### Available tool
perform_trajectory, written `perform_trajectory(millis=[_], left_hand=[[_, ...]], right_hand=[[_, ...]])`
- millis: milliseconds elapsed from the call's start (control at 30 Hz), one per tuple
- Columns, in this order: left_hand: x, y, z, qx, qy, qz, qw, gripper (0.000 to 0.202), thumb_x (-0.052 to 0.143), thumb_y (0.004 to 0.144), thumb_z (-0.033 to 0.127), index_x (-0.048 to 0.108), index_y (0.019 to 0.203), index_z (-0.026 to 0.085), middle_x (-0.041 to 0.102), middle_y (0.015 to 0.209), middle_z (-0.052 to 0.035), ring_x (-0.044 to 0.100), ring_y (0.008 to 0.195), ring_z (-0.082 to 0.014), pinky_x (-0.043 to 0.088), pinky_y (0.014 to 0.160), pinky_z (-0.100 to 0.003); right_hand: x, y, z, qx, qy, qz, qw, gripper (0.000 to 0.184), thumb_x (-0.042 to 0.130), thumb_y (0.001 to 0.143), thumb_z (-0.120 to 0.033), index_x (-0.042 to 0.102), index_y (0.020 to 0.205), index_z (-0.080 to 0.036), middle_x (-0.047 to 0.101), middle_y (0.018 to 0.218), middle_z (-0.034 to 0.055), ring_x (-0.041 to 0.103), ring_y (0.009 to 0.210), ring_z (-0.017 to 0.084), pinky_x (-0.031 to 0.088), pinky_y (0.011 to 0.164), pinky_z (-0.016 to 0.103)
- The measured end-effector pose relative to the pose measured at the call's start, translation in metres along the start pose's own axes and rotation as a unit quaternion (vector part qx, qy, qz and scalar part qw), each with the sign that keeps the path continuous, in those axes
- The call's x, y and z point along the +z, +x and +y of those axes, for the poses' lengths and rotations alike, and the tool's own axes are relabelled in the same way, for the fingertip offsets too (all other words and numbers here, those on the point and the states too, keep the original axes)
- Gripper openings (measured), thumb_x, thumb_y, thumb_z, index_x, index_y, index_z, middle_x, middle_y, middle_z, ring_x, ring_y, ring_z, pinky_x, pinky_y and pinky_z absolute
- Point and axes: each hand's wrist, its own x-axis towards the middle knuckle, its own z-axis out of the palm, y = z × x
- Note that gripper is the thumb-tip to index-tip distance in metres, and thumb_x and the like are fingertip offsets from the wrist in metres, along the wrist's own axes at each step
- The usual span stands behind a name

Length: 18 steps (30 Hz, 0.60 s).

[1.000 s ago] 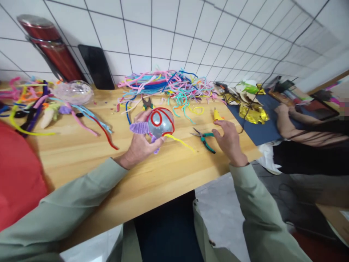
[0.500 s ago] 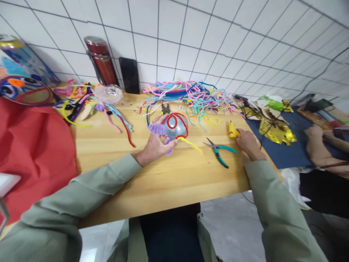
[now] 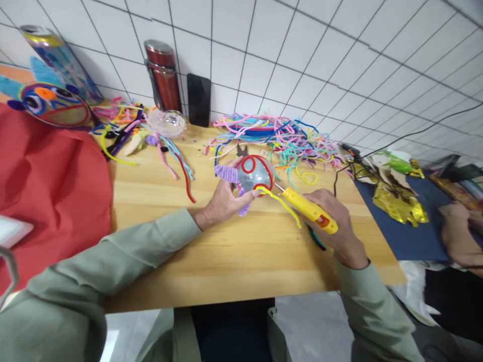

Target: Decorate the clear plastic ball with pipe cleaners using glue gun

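Observation:
My left hand [image 3: 222,201] is closed around a clear plastic ball [image 3: 257,173] ringed with red pipe cleaner, with a purple fuzzy piece [image 3: 227,174] on its left and a yellow pipe cleaner [image 3: 281,202] trailing off it. My right hand [image 3: 335,226] grips a yellow glue gun [image 3: 309,210], whose metal tip points at the ball's lower right side. Green-handled pliers [image 3: 315,239] lie on the wooden table [image 3: 241,256], mostly hidden under my right hand.
A heap of coloured pipe cleaners [image 3: 275,136] lies behind the ball. A red flask [image 3: 163,75], a black phone [image 3: 199,99] and a clear dome [image 3: 166,123] stand by the tiled wall. Red cloth [image 3: 49,186] covers the left. Another person's hand [image 3: 460,236] rests at right by gold foil [image 3: 400,206].
My right hand left the pliers, took up the yellow glue gun from the table's right side and brought its tip to the ball. The view swung left.

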Motion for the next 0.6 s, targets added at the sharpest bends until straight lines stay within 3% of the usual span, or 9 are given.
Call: perform_trajectory(millis=[133,367,600], left_hand=[[0.001,0.002,0.0,-0.013,-0.044,0.023,0.999,0.08,0.089,0.09,0.074,0.067,0.149,0.026,0.078,0.138,-0.0131,0.063,0.15,-0.0367,0.047,0.136,-0.061],[-0.004,0.003,0.003,-0.018,-0.039,-0.003,0.999,0.083,0.09,0.088,0.077,0.069,0.151,0.028,0.081,0.136,-0.0131,0.066,0.152,-0.0384,0.043,0.14,-0.065],[-0.001,0.002,-0.009,-0.025,-0.041,-0.01,0.999,0.077,0.091,0.088,0.07,0.07,0.149,0.027,0.08,0.135,-0.0134,0.062,0.158,-0.0382,0.042,0.142,-0.066]], right_hand=[[0.011,0.005,0.004,0.004,0.024,0.004,1.0,0.018,0.073,0.111,-0.038,0.079,0.124,-0.027,0.084,0.1,0.0067,0.079,0.085,0.028,0.065,0.078,0.043],[0.016,0.003,0.014,0.027,0.086,0.004,0.996,0.016,0.077,0.109,-0.042,0.08,0.116,-0.028,0.083,0.096,0.0052,0.078,0.082,0.027,0.065,0.075,0.041],[0.026,0.005,0.006,-0.03,0.087,-0.006,0.996,0.019,0.068,0.115,-0.041,0.078,0.123,-0.028,0.085,0.101,0.008,0.079,0.085,0.027,0.065,0.077,0.042]])
